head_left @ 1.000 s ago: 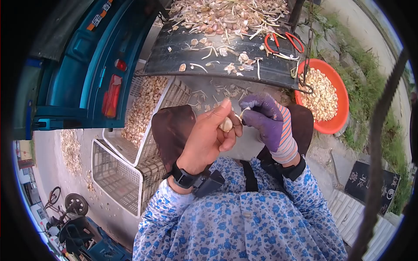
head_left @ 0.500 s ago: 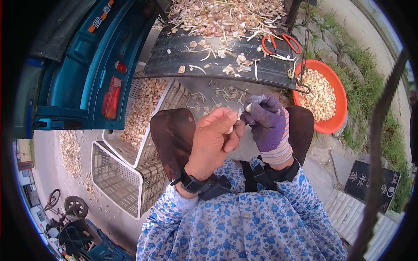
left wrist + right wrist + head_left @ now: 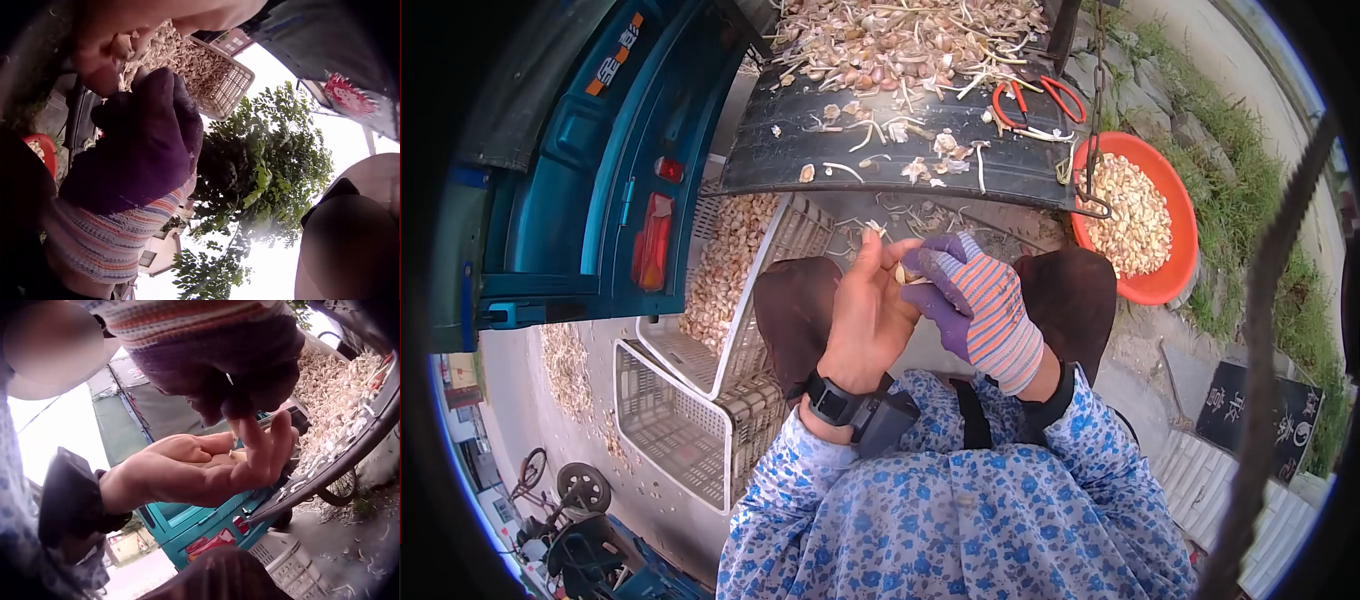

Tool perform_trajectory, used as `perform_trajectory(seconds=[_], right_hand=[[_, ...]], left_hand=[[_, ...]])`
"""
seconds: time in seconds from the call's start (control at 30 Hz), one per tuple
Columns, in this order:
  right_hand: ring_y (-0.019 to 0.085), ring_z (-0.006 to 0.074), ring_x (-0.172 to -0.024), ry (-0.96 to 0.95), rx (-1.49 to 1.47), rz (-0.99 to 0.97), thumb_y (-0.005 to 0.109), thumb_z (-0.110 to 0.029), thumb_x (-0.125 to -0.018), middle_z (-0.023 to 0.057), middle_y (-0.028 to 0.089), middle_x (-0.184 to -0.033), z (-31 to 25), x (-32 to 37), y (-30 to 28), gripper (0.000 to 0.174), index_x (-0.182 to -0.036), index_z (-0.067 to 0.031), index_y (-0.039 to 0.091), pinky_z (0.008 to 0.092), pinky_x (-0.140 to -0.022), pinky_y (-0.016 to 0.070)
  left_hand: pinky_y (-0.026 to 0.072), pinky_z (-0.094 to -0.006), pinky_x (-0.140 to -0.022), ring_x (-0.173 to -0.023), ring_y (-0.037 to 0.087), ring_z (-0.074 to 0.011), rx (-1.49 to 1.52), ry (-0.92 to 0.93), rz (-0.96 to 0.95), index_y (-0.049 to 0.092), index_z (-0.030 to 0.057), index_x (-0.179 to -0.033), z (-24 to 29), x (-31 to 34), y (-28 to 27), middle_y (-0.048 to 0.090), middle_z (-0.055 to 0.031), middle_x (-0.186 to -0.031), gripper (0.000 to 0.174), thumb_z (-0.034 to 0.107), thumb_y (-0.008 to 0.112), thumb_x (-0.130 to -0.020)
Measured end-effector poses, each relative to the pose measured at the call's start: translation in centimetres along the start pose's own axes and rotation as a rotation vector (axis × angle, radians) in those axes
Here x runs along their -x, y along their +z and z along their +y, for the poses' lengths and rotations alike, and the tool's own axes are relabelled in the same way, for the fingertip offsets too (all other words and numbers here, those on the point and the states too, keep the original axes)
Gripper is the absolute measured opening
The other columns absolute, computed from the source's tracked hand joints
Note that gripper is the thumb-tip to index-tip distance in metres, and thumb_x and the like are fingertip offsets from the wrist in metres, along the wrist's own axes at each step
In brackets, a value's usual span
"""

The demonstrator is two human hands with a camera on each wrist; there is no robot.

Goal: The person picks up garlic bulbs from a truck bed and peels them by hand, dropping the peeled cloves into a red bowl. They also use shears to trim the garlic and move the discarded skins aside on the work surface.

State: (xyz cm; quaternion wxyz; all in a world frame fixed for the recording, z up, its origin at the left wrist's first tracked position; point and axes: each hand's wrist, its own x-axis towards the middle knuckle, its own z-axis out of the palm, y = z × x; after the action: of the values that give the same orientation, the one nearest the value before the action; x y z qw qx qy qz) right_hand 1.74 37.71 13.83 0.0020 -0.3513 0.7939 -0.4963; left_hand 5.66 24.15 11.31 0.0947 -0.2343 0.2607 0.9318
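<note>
The bare left hand (image 3: 865, 325) is held palm up, its thumb raised and its fingers loosely extended. At its fingers, a pale garlic clove (image 3: 903, 273) is pinched by the gloved right hand (image 3: 985, 310), whose purple fingertips touch the bare ones. A scrap of white skin (image 3: 875, 229) is by the left thumb tip. In the right wrist view, a small garlic piece (image 3: 237, 455) lies against the left hand (image 3: 187, 472), below the dark glove (image 3: 212, 356). The left wrist view shows the curled glove (image 3: 134, 150) and a garlic piece (image 3: 122, 47) at the bare fingers.
Ahead, a dark tailgate (image 3: 750, 150) bears heaped garlic (image 3: 900, 45) and red-handled pliers (image 3: 1012, 105). An orange basin (image 3: 1185, 225) of cloves is at the right. Plastic crates (image 3: 725, 440) stand left, near a teal vehicle (image 3: 610, 190); a chain (image 3: 1098, 90) hangs by the tailgate.
The left hand has gone from closed finger and thumb to an opened palm with raised thumb. The right hand has moved left onto its fingers, the striped back of the glove now showing.
</note>
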Motion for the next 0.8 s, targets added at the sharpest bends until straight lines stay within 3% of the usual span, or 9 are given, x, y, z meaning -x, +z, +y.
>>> perform_trajectory(seconds=[0.13,0.23,0.33,0.4,0.5,0.6,0.67,0.73,0.8], right_hand=[[0.062,0.0314,-0.074,0.097,-0.139,0.095,0.065,-0.014,-0.080,0.0146,0.060,-0.099,0.1,0.5,-2.2,0.024,-0.103,-0.0062,0.061,0.0390,-0.062,0.0487],[0.061,0.0223,-0.062,0.224,-0.096,0.244,0.065,-0.012,-0.081,0.0119,0.061,-0.082,2.6,2.4,-3.7,0.021,-0.101,-0.0049,0.062,0.0317,-0.056,0.0470],[0.053,0.0069,-0.063,0.775,-0.782,0.515,0.061,-0.008,-0.084,0.0035,0.059,-0.071,3.2,3.6,-6.1,0.016,-0.098,0.0011,0.061,0.0223,-0.056,0.0424],[0.054,0.0096,-0.063,0.777,-0.841,0.679,0.060,-0.005,-0.084,0.0046,0.058,-0.075,4.9,3.9,-7.2,0.016,-0.098,0.0046,0.059,0.0220,-0.056,0.0424],[0.055,0.0101,-0.065,0.765,-0.741,0.625,0.060,-0.004,-0.084,0.0050,0.059,-0.078,6.0,3.7,-9.1,0.017,-0.098,0.0048,0.059,0.0232,-0.059,0.0446],[0.056,0.0093,-0.067,0.745,-0.699,0.567,0.061,-0.002,-0.083,0.0052,0.061,-0.081,6.1,1.7,-10.1,0.017,-0.099,0.0035,0.060,0.0233,-0.062,0.0459],[0.057,0.0094,-0.067,0.637,-0.512,0.492,0.060,-0.002,-0.083,0.0051,0.060,-0.081,6.7,0.0,-10.4,0.018,-0.100,0.0037,0.060,0.0237,-0.062,0.0468],[0.057,0.0096,-0.067,0.654,-0.599,0.499,0.059,-0.001,-0.082,0.0048,0.060,-0.079,6.9,-2.5,-11.4,0.019,-0.101,0.0039,0.059,0.0239,-0.062,0.0472],[0.056,0.0095,-0.066,0.580,-0.461,0.455,0.057,0.000,-0.081,0.0049,0.059,-0.078,8.1,-4.4,-11.9,0.019,-0.099,0.0042,0.059,0.0236,-0.061,0.0462]], left_hand=[[0.0467,-0.0357,-0.082,-0.096,0.056,-0.0240,-0.081,0.055,0.025,0.053,-0.0011,-0.102,0.9,-2.0,1.4,0.057,-0.0130,-0.101,0.046,0.043,0.042,-0.097],[0.0455,-0.0386,-0.085,-0.104,0.052,-0.0249,-0.231,0.125,-0.081,0.051,-0.0012,-0.104,1.3,-5.2,6.9,0.053,-0.0116,-0.103,0.047,0.045,0.044,-0.096],[0.0436,-0.0459,-0.096,-0.121,0.042,-0.0327,-0.304,0.051,-0.477,0.029,-0.0069,-0.133,-1.2,-9.3,16.0,0.042,-0.0214,-0.125,0.068,0.048,0.043,-0.095],[0.0416,-0.0453,-0.097,-0.128,0.034,-0.0310,-0.603,0.082,-0.614,0.012,0.0007,-0.143,-3.0,-11.5,19.3,0.026,-0.0226,-0.141,0.083,0.055,0.045,-0.091],[0.0425,-0.0368,-0.095,-0.121,0.044,-0.0246,-1.020,0.426,-0.501,0.023,-0.0015,-0.141,-2.6,-15.3,17.2,0.040,-0.0207,-0.135,0.070,0.035,0.057,-0.091],[0.0389,-0.0374,-0.097,-0.117,0.047,-0.0303,-1.148,0.726,-0.124,0.045,-0.0054,-0.126,2.6,-19.0,12.9,0.045,-0.0217,-0.126,0.051,0.023,0.061,-0.086],[0.0313,-0.0393,-0.103,-0.126,0.037,-0.0368,-1.473,1.087,0.083,0.044,-0.0032,-0.129,8.2,-21.9,9.2,0.037,-0.0243,-0.135,0.055,0.031,0.058,-0.088],[0.0172,-0.0467,-0.109,-0.135,0.022,-0.0378,-1.577,1.070,0.353,0.038,-0.0001,-0.135,14.0,-24.4,5.5,0.024,-0.0250,-0.144,0.070,0.049,0.052,-0.088],[0.0155,-0.0466,-0.110,-0.137,0.017,-0.0368,-1.661,1.065,0.559,0.030,0.0014,-0.140,19.4,-26.5,1.8,0.021,-0.0254,-0.146,0.080,0.056,0.051,-0.086]])
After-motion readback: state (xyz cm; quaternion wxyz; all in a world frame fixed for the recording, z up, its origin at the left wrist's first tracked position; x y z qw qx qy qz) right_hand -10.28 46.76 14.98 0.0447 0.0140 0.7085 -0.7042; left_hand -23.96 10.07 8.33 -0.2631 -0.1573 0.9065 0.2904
